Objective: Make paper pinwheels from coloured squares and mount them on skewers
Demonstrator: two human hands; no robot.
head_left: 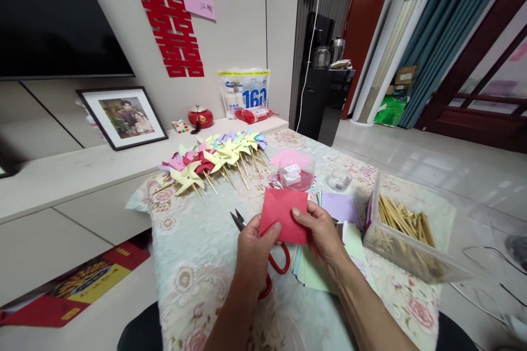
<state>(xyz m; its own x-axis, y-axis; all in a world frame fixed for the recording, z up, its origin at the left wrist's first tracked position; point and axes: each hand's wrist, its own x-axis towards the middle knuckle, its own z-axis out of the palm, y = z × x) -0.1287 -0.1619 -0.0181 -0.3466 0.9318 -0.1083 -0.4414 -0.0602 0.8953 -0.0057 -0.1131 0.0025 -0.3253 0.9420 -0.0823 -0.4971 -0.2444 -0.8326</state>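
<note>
Both hands hold up a square of red paper (282,214) above the table. My left hand (257,249) pinches its lower left corner, thumb on top. At the paper's right edge, my right hand (323,230) grips it with the thumb across the face. Scissors with red handles (280,260) lie beneath my left hand, their dark blades pointing up and left. Under and beside my right hand are green paper sheets (317,269) and a lilac sheet (340,205). Beyond the red paper stands a round clear container (297,170) with small white-labelled items.
Several paper pinwheels on sticks (222,159) lie at the table's far left. A clear plastic bin (411,247) of wooden sticks (405,219) stands at the right. The flowered tablecloth (193,252) covers the table. A framed photo (123,118) leans on the cabinet behind.
</note>
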